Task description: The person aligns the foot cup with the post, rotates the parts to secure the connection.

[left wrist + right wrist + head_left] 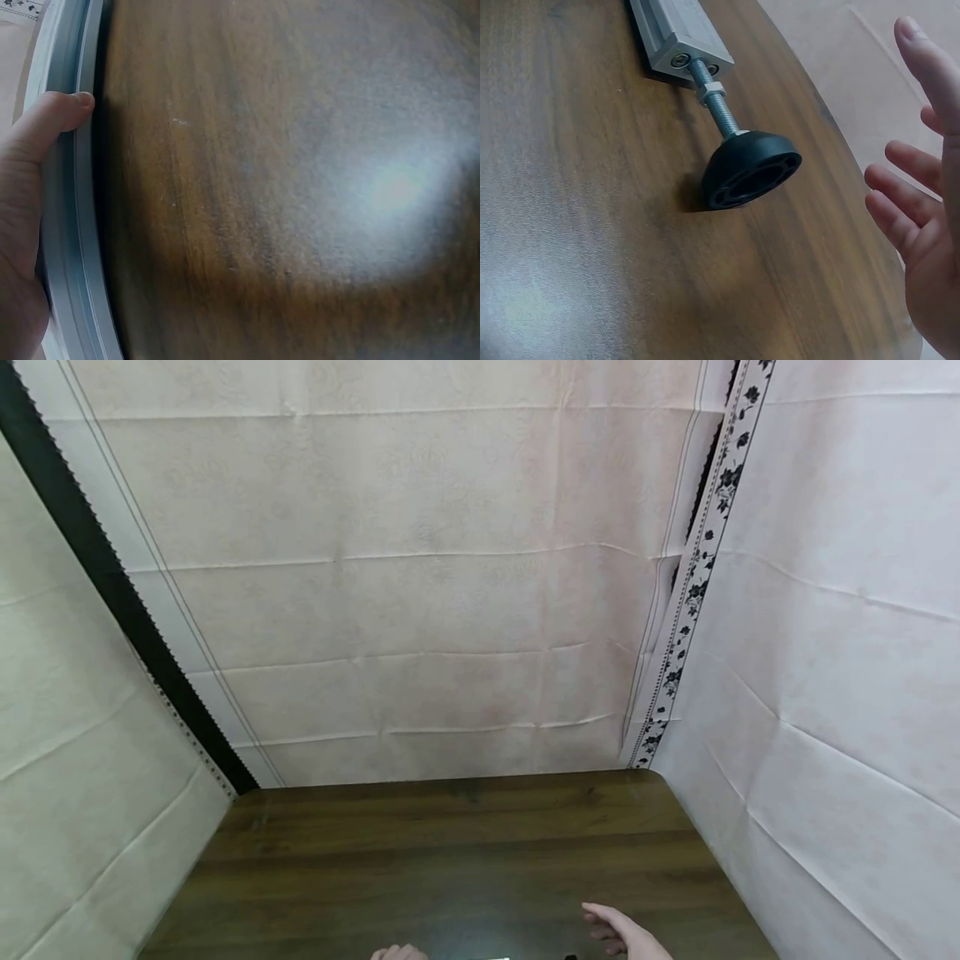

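In the left wrist view, my left hand [26, 195] grips a silver slotted aluminium profile [88, 232]. The thumb lies across its top face, while the other fingers are hidden. An aluminium profile end [686, 37] appears in the right wrist view, with a threaded rod [721, 112] and hex nut leading to a round black levelling foot [731, 154]. Beside that foot, apart from it, my right hand [937, 247] is held with its fingers loosely extended and nothing in them. Only parts of the left hand [400, 953] and right hand [630, 933] show at the head view's bottom edge.
A brown wood-grain table [450, 843] with rounded far corners lies under the hands. Creased pale cloth hangs behind it [450, 610], at the left [90, 760] and at the right [840, 652]. A dark gap [112, 568] separates the left and back cloths.
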{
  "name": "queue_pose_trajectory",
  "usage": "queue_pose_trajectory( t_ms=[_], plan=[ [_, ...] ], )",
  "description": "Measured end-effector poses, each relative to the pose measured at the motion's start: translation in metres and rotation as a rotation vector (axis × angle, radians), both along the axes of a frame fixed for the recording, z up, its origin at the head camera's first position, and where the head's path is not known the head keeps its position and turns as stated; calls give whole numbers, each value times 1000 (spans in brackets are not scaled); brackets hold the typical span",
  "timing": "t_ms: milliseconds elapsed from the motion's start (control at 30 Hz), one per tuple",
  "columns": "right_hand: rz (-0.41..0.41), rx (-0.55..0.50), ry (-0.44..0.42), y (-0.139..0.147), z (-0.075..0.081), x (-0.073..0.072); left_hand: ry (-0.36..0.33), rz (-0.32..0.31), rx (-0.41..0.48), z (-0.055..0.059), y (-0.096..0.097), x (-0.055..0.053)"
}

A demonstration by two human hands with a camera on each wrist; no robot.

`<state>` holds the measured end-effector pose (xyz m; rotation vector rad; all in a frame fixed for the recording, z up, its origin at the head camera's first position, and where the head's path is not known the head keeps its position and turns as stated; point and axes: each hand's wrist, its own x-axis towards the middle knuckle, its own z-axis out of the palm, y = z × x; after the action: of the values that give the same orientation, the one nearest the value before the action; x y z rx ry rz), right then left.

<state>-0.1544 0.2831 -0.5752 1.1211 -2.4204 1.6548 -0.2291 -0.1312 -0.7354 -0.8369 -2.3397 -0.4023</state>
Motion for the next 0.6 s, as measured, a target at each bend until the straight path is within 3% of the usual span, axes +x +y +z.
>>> queue_pose_trajectory(
  t_ms=[100, 200, 267, 433, 533, 600],
  plan=[
    [-23, 43, 38, -1, -1, -1, 64, -17, 7, -15, -3, -5],
    [-57, 78, 70, -2, -5, -3, 88, -9, -30, -18, -5, -5],
    [-118, 128, 195, -4, -11, -4, 75, 12, -64, -14, -6, -1],
    [-422, 314, 603, -12, -28, -1, -22, 65, -161, 14, -6, 15],
    [-581, 381, 605, -18, -30, 3, 12, 54, -149, 36, -6, 25],
    [-669, 424, 553, -22, -29, 6, 85, 51, -109, 49, -5, 29]
  ],
)
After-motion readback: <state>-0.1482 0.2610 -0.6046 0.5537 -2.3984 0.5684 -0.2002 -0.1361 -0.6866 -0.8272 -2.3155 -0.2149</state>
